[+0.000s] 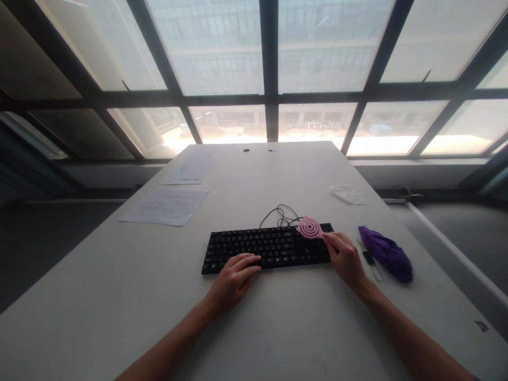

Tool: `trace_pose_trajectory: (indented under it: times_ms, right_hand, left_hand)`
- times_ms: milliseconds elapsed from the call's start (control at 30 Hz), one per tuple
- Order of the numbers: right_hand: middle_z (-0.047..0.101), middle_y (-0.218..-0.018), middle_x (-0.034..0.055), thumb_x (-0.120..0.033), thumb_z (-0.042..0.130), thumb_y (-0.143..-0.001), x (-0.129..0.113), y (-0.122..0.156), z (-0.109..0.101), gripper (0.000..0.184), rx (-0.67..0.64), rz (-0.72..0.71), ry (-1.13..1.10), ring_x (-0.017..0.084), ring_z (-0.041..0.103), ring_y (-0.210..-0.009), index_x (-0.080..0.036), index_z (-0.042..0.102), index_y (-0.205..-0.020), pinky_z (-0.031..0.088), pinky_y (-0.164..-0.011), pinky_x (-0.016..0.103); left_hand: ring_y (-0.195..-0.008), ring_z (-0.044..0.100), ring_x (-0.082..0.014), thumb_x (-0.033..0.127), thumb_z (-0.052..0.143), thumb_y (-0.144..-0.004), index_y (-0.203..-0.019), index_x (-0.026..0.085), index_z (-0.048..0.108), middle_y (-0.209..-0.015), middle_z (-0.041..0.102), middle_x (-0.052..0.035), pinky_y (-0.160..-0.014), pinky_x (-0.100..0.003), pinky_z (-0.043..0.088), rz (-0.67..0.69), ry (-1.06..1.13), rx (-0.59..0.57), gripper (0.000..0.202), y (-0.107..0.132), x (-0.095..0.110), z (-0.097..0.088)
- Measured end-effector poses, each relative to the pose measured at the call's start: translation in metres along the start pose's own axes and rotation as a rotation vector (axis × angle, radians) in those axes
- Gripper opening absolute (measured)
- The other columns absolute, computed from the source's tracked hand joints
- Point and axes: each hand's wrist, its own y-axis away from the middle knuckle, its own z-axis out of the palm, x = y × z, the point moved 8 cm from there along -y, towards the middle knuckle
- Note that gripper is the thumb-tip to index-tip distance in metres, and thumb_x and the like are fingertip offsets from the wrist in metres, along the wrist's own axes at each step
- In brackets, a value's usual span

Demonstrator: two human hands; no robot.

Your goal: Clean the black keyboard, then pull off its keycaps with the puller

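A black keyboard lies flat on the white table, with its thin cable loosely coiled behind it. My left hand rests at the keyboard's front edge, left of its middle, fingers stretched over the lower keys and holding nothing. My right hand is at the keyboard's right end, its fingers closed around the handle of a pink hairbrush. The brush has a round head with a spiral pattern and small ear-like points. That head is over the right part of the keyboard; whether it touches the keys I cannot tell.
Right of my right hand lie a purple cloth bundle and a small black object with a metal loop. A crumpled clear plastic wrapper lies farther back. Paper sheets spread along the left. Windows stand behind the table.
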Motion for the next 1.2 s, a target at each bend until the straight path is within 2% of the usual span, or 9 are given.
trace_pose_trajectory:
  times_ms: [133, 300, 400, 567, 767, 867, 1067, 1200]
  right_hand:
    - [0.068, -0.097, 0.0097, -0.023, 0.052, -0.097, 0.002, 0.001, -0.013, 0.02, 0.01, 0.003, -0.021, 0.025, 0.064, -0.092, -0.021, 0.068, -0.107, 0.052, -0.086, 0.041]
    - [0.068, -0.1, 0.009, -0.024, 0.054, -0.096, -0.01, 0.007, -0.011, 0.018, -0.146, -0.045, -0.141, 0.023, 0.064, -0.093, -0.022, 0.068, -0.107, 0.053, -0.082, 0.037]
    - [0.067, -0.101, 0.0092, -0.024, 0.053, -0.097, -0.011, 0.011, -0.008, 0.019, -0.198, -0.041, -0.15, 0.023, 0.064, -0.093, -0.022, 0.068, -0.108, 0.053, -0.081, 0.037]
    - [0.069, -0.099, 0.0094, -0.027, 0.052, -0.097, 0.003, 0.009, -0.015, 0.019, -0.117, -0.005, -0.066, 0.024, 0.065, -0.092, -0.022, 0.069, -0.106, 0.053, -0.082, 0.039]
    - [0.07, -0.098, 0.0088, -0.028, 0.056, -0.096, 0.018, 0.008, -0.043, 0.018, -0.005, 0.012, -0.027, 0.024, 0.066, -0.091, -0.021, 0.07, -0.105, 0.053, -0.083, 0.039]
    - [0.071, -0.097, 0.0092, -0.029, 0.057, -0.095, 0.02, 0.012, -0.053, 0.017, 0.0, 0.029, -0.032, 0.025, 0.066, -0.091, -0.021, 0.07, -0.103, 0.054, -0.083, 0.039]
    - [0.071, -0.099, 0.0096, -0.032, 0.055, -0.096, 0.022, 0.019, -0.037, 0.02, -0.09, 0.017, -0.075, 0.025, 0.067, -0.092, -0.022, 0.071, -0.105, 0.056, -0.081, 0.039]
    - [0.071, -0.099, 0.0102, -0.032, 0.053, -0.097, 0.026, 0.02, -0.029, 0.022, -0.064, 0.034, -0.059, 0.025, 0.067, -0.092, -0.021, 0.07, -0.105, 0.055, -0.082, 0.04]
  left_hand:
    - [-0.124, 0.053, -0.023, 0.01, 0.053, -0.092, -0.112, 0.021, 0.068, -0.129, 0.064, -0.0076, -0.104, -0.043, 0.047, 0.002, 0.003, 0.006, 0.027, -0.001, 0.002, -0.001]
    - [-0.124, 0.054, -0.0232, 0.009, 0.053, -0.091, -0.112, 0.022, 0.068, -0.129, 0.065, -0.0076, -0.104, -0.043, 0.048, 0.004, 0.014, 0.007, 0.029, -0.001, 0.002, -0.002]
    - [-0.125, 0.054, -0.0234, 0.009, 0.054, -0.09, -0.113, 0.023, 0.068, -0.129, 0.064, -0.0074, -0.104, -0.044, 0.048, 0.003, 0.018, 0.004, 0.03, -0.001, 0.001, -0.002]
    - [-0.126, 0.052, -0.0235, 0.009, 0.054, -0.09, -0.113, 0.022, 0.068, -0.13, 0.064, -0.0075, -0.106, -0.045, 0.046, -0.004, 0.015, -0.01, 0.03, 0.0, -0.002, 0.001]
    - [-0.126, 0.053, -0.0235, 0.011, 0.052, -0.092, -0.113, 0.022, 0.069, -0.13, 0.064, -0.0083, -0.106, -0.045, 0.046, -0.013, 0.012, -0.007, 0.029, 0.001, -0.002, 0.001]
    - [-0.125, 0.053, -0.0235, 0.012, 0.052, -0.092, -0.113, 0.022, 0.069, -0.129, 0.064, -0.0083, -0.105, -0.045, 0.047, -0.007, 0.015, -0.006, 0.029, 0.0, -0.001, 0.0]
    - [-0.126, 0.053, -0.0235, 0.011, 0.052, -0.092, -0.114, 0.023, 0.069, -0.129, 0.064, -0.0084, -0.105, -0.046, 0.047, -0.003, 0.02, 0.001, 0.03, 0.0, -0.002, 0.001]
    - [-0.125, 0.053, -0.023, 0.012, 0.053, -0.092, -0.114, 0.023, 0.069, -0.129, 0.064, -0.008, -0.105, -0.045, 0.047, -0.006, 0.021, 0.004, 0.029, 0.0, -0.003, 0.001]
